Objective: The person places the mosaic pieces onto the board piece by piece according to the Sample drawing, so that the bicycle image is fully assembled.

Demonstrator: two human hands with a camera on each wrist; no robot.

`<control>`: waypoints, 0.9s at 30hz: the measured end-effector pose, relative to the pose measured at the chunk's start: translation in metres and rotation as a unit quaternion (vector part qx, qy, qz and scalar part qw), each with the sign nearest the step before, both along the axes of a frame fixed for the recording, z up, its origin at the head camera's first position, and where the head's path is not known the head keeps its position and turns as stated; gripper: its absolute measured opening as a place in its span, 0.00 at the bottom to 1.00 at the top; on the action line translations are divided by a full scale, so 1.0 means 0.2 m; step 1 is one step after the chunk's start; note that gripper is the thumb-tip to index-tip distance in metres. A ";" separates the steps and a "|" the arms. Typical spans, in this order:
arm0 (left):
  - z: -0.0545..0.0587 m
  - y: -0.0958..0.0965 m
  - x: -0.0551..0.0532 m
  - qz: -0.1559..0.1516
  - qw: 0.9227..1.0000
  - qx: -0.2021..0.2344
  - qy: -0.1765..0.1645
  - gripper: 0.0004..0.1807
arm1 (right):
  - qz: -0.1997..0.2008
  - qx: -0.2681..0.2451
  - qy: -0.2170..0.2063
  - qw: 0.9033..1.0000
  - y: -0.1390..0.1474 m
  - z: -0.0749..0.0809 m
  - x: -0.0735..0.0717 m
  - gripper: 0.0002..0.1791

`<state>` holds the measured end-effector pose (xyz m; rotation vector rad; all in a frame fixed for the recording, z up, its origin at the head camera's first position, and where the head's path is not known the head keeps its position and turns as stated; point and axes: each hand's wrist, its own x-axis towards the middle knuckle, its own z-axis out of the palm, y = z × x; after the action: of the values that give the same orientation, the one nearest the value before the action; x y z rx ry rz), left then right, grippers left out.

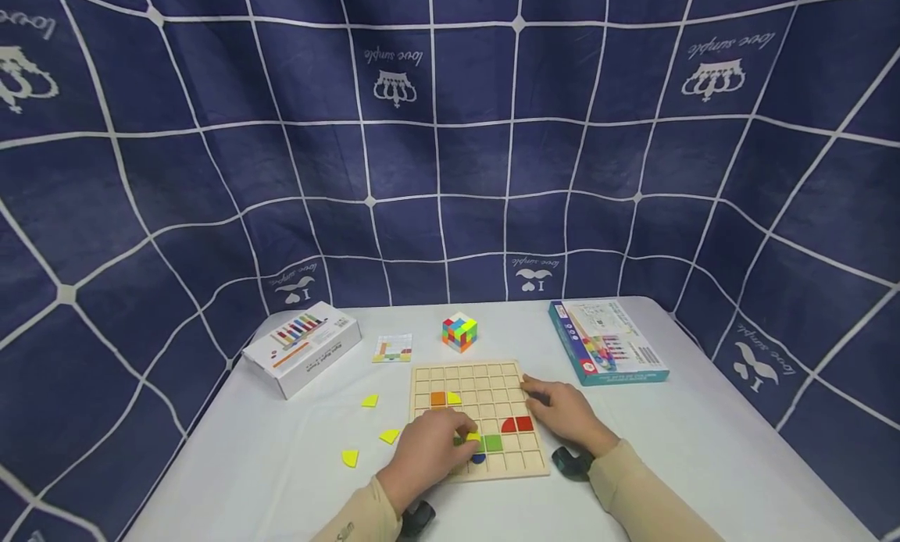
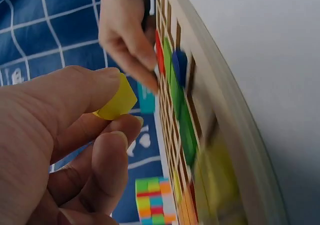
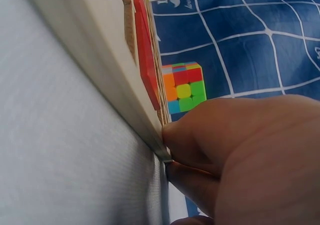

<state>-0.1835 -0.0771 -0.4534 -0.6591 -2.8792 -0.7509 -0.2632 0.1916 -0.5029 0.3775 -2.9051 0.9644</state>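
Thumb and fingertips of my left hand [image 1: 432, 452] pinch a small yellow piece [image 2: 117, 101], held over the lower middle of a wooden grid board [image 1: 516, 460]. My right hand [image 1: 566, 411] grips the board's right edge, its thumb [image 3: 182, 135] pressed at the rim. Set in the grid are an orange square [image 1: 438, 399], a yellow quarter-circle [image 1: 454, 398], a red quarter-circle [image 1: 508, 426], a red square [image 1: 524, 423], a green square [image 1: 494, 443] and a blue piece [image 1: 479, 458]. The left hand hides the board's lower left part in the head view.
Several loose yellow quarter-circles [image 1: 369, 401] lie left of the board. Behind it are a pattern card [image 1: 392, 348] and a colourful puzzle cube [image 1: 460, 333]. A white box [image 1: 302, 347] stands at the back left, a teal-sided box [image 1: 607, 341] at the back right. A blue curtain [image 1: 464, 159] surrounds the table.
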 end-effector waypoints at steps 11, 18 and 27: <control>-0.06 0.26 -0.03 -0.009 0.998 -0.054 0.028 0.09 | -0.004 0.000 -0.006 1.000 -0.01 -0.01 0.01 0.20; -0.08 0.30 -0.05 0.004 0.998 -0.062 0.014 0.09 | -0.005 -0.003 -0.010 1.000 -0.01 -0.01 0.01 0.20; -0.09 0.32 -0.06 0.018 0.999 -0.051 0.010 0.11 | -0.011 -0.005 -0.010 1.000 -0.01 0.00 0.01 0.20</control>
<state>-0.1947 -0.0132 -0.4707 -0.6212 -2.9177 -0.5939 -0.2621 0.1901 -0.5037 0.3365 -2.9143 0.9846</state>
